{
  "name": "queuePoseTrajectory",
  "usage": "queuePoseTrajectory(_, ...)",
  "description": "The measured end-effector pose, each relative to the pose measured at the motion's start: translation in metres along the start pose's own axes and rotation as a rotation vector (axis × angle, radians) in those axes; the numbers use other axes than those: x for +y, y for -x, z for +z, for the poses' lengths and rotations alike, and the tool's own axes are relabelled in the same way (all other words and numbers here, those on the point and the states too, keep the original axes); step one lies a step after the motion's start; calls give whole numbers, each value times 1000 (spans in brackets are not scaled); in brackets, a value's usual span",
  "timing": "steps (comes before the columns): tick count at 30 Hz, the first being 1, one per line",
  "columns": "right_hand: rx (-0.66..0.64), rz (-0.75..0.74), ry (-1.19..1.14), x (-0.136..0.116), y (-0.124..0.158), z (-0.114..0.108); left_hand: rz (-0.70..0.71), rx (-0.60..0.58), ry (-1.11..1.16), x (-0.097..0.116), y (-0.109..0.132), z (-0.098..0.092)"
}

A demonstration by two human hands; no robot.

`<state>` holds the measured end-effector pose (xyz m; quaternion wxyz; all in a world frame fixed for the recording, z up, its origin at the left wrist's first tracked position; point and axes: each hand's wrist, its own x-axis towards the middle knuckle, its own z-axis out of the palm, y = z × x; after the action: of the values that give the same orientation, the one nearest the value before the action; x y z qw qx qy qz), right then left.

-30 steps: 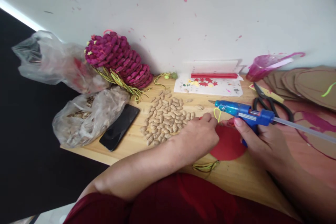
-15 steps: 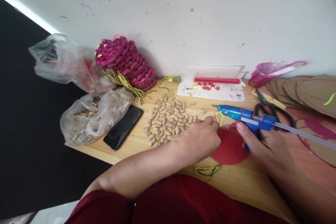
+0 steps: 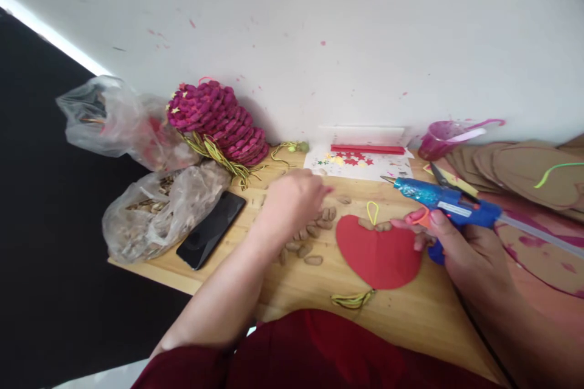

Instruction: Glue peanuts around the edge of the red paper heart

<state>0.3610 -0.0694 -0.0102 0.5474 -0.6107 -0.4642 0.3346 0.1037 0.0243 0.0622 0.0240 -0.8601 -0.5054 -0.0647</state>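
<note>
My left hand (image 3: 292, 200) is over the loose unshelled peanuts (image 3: 313, 260) on the table, knuckles up; its fingers are blurred and turned away, so I cannot see whether they hold a peanut. My right hand (image 3: 472, 252) is closed around a blue hot glue gun (image 3: 449, 203), its nozzle pointing left and a clear glue stick out of its back. Between the hands lies a red heart-shaped piece (image 3: 378, 258) with a few peanuts (image 3: 365, 224) along its top edge. A yellow cord loop (image 3: 373, 213) rises from the top, and a yellow-green tassel (image 3: 352, 300) hangs at the bottom tip.
On the left are plastic bags (image 3: 137, 206), a black phone (image 3: 212, 230) and a purple peanut-covered ornament (image 3: 223, 118). Behind lie paper stars (image 3: 353, 160) on a white sheet. To the right stand a pink cup (image 3: 440, 138), scissors (image 3: 442, 175) and brown cardboard shapes (image 3: 524, 170).
My left hand has moved left from the heart's top edge to the peanut pile, uncovering peanuts on the heart. My right hand still grips the glue gun. The view has shifted slightly.
</note>
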Motion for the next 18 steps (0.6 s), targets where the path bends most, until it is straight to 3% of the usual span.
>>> queuePoseTrajectory(3, -9, 26, -43, -7, -1, 0, -243, -20, -63, -33, -9, -4)
queuePoseTrajectory(6, -26, 50, -50, -9, 0, 0, -381, -38, -61, -61, -14, 0)
queuePoseTrajectory(12, 17, 58, -57, -16, 3, 1, -434, -248, -53, -80, -17, 9)
queuePoseTrajectory(18, 62, 83, -79, -25, 5, 7, -418, -278, -27, -85, -19, 16)
